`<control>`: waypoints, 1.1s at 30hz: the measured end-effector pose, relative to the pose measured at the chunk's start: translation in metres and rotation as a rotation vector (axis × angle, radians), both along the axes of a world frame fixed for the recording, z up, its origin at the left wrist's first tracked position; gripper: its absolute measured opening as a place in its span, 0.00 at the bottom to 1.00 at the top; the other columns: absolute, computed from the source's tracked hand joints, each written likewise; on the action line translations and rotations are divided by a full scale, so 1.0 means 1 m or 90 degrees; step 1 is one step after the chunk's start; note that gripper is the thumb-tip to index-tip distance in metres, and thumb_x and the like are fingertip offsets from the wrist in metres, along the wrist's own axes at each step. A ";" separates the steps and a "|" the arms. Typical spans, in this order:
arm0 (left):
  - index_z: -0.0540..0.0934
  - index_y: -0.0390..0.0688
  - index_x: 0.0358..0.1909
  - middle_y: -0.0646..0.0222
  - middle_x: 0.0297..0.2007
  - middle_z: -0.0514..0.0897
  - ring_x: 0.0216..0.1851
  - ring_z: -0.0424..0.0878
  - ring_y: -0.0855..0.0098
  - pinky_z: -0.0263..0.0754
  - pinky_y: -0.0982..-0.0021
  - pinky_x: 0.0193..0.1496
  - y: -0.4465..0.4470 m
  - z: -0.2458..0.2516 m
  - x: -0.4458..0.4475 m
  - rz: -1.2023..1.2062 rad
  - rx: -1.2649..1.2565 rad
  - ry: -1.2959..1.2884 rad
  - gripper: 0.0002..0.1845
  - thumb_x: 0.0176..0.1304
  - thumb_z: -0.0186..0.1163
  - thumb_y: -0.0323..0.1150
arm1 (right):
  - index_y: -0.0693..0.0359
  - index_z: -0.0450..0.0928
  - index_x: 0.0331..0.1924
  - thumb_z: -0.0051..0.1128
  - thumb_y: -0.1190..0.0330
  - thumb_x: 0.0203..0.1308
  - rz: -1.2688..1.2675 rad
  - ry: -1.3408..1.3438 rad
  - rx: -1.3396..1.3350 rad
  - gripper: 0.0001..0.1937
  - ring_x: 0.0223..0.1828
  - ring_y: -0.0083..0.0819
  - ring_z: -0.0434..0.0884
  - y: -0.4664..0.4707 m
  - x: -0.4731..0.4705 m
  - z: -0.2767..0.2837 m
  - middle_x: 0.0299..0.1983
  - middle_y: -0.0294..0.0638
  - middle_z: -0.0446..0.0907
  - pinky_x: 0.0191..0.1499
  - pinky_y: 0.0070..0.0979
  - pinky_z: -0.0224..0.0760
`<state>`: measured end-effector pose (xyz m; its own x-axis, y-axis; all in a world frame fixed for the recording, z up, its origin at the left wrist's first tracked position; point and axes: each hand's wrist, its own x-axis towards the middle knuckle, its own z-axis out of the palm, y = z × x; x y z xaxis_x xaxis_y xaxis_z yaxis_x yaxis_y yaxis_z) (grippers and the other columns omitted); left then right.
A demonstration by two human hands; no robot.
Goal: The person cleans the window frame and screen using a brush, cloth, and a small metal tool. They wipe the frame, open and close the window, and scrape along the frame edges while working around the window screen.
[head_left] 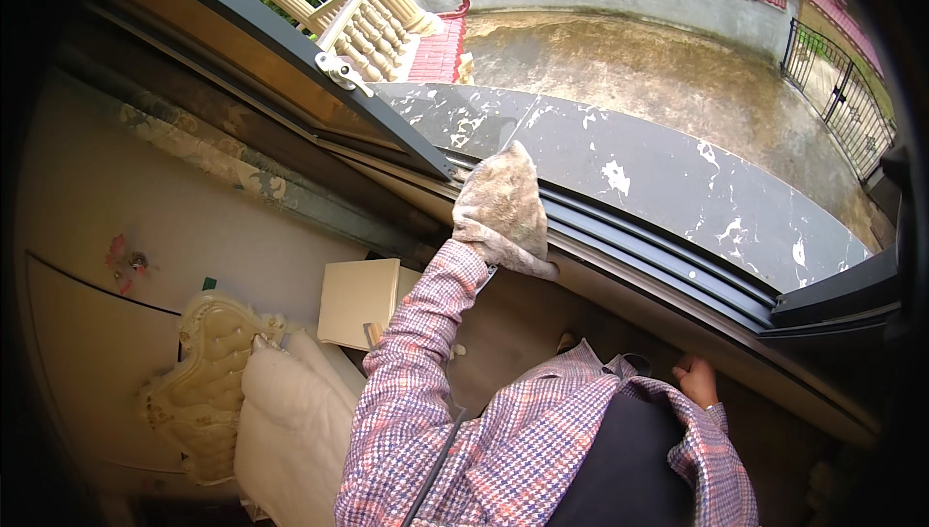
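Observation:
A stained, greyish-brown cloth (502, 207) covers my left hand, which reaches out over the sliding window's track (624, 247). The fingers under the cloth are hidden. The cloth's tip points outward past the track, and one fold hangs over the inner edge. Just left of it is the lower corner of the opened, dark-framed window sash (406, 139), which has a white handle (341, 71). My right hand (698, 380) is low beside my body, near the wall under the window. Its fingers look curled, and no object shows in them.
Outside the track is a dark, white-veined stone ledge (580, 142) above a walled concrete yard (653, 70) with a metal gate (838, 91). Inside, a cream bedside cabinet (358, 302) and a bed with a tufted headboard (210, 382) stand at left. A curtain (239, 171) hangs beside the sash.

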<state>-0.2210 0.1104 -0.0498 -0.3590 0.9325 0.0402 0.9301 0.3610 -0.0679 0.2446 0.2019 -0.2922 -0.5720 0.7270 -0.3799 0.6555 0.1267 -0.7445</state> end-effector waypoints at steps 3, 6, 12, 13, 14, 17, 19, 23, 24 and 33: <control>0.70 0.31 0.64 0.50 0.61 0.73 0.68 0.66 0.53 0.59 0.58 0.71 0.002 0.016 -0.023 0.021 -0.078 0.010 0.35 0.59 0.60 0.45 | 0.63 0.81 0.28 0.70 0.69 0.51 -0.017 -0.003 -0.001 0.08 0.28 0.40 0.83 -0.003 -0.004 0.002 0.26 0.48 0.83 0.35 0.37 0.74; 0.71 0.31 0.64 0.50 0.61 0.73 0.67 0.66 0.53 0.60 0.58 0.71 0.006 0.022 -0.039 0.055 -0.150 0.015 0.35 0.60 0.60 0.44 | 0.63 0.81 0.27 0.69 0.69 0.52 -0.040 0.002 -0.022 0.07 0.27 0.38 0.82 -0.007 -0.004 0.001 0.25 0.47 0.83 0.34 0.35 0.74; 0.76 0.30 0.55 0.50 0.53 0.76 0.62 0.71 0.54 0.64 0.60 0.66 0.007 0.001 -0.041 0.052 -0.057 0.265 0.27 0.60 0.58 0.42 | 0.64 0.81 0.26 0.69 0.69 0.52 -0.048 0.011 -0.060 0.08 0.26 0.36 0.82 -0.003 0.001 -0.010 0.23 0.45 0.82 0.32 0.35 0.73; 0.78 0.30 0.50 0.50 0.50 0.78 0.59 0.73 0.54 0.66 0.61 0.64 0.008 -0.003 -0.038 0.039 -0.007 0.340 0.24 0.59 0.58 0.40 | 0.64 0.81 0.26 0.69 0.69 0.52 -0.029 0.037 -0.043 0.08 0.26 0.36 0.82 -0.002 0.002 -0.011 0.23 0.45 0.82 0.32 0.35 0.73; 0.75 0.28 0.52 0.49 0.50 0.77 0.60 0.72 0.55 0.65 0.62 0.65 0.007 -0.007 -0.033 0.152 0.070 0.251 0.24 0.60 0.57 0.38 | 0.64 0.81 0.26 0.69 0.69 0.52 -0.020 0.038 -0.032 0.08 0.26 0.36 0.82 0.001 0.003 -0.012 0.23 0.45 0.82 0.33 0.35 0.73; 0.70 0.25 0.56 0.44 0.52 0.74 0.59 0.71 0.52 0.64 0.58 0.64 0.003 -0.018 -0.014 0.242 0.076 0.324 0.26 0.60 0.57 0.35 | 0.64 0.80 0.26 0.69 0.70 0.51 -0.011 0.047 -0.005 0.08 0.27 0.36 0.81 0.005 0.007 -0.009 0.23 0.45 0.81 0.33 0.35 0.73; 0.70 0.27 0.55 0.46 0.50 0.74 0.58 0.71 0.53 0.65 0.59 0.63 -0.016 -0.026 0.001 0.284 0.110 0.219 0.25 0.60 0.57 0.36 | 0.64 0.78 0.24 0.69 0.71 0.51 0.029 0.077 0.006 0.09 0.26 0.35 0.80 0.007 0.008 -0.001 0.21 0.44 0.79 0.33 0.34 0.72; 0.71 0.30 0.53 0.50 0.48 0.73 0.55 0.71 0.56 0.65 0.60 0.59 -0.089 -0.045 0.017 0.379 0.470 -0.159 0.24 0.61 0.57 0.37 | 0.65 0.77 0.24 0.69 0.69 0.51 0.129 0.026 -0.054 0.10 0.23 0.34 0.78 0.005 -0.004 0.028 0.20 0.46 0.77 0.31 0.34 0.71; 0.71 0.30 0.53 0.50 0.47 0.73 0.54 0.71 0.56 0.65 0.61 0.59 -0.114 -0.048 0.015 0.390 0.620 -0.332 0.23 0.61 0.57 0.37 | 0.65 0.77 0.24 0.69 0.69 0.51 0.145 -0.015 -0.077 0.11 0.23 0.34 0.78 0.003 -0.012 0.038 0.20 0.46 0.77 0.30 0.34 0.70; 0.73 0.37 0.49 0.58 0.42 0.73 0.47 0.71 0.62 0.67 0.64 0.51 -0.221 -0.114 -0.018 0.372 0.948 -0.991 0.19 0.62 0.56 0.41 | 0.62 0.61 0.16 0.67 0.64 0.55 0.353 0.118 0.216 0.24 0.20 0.40 0.74 -0.024 -0.176 0.162 0.17 0.47 0.71 0.24 0.36 0.67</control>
<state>-0.2390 -0.1106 -0.1636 -0.9413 0.3215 -0.1025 -0.2300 -0.3888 0.8922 0.0689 0.1774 -0.1307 -0.9285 0.3691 -0.0412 0.2910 0.6540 -0.6983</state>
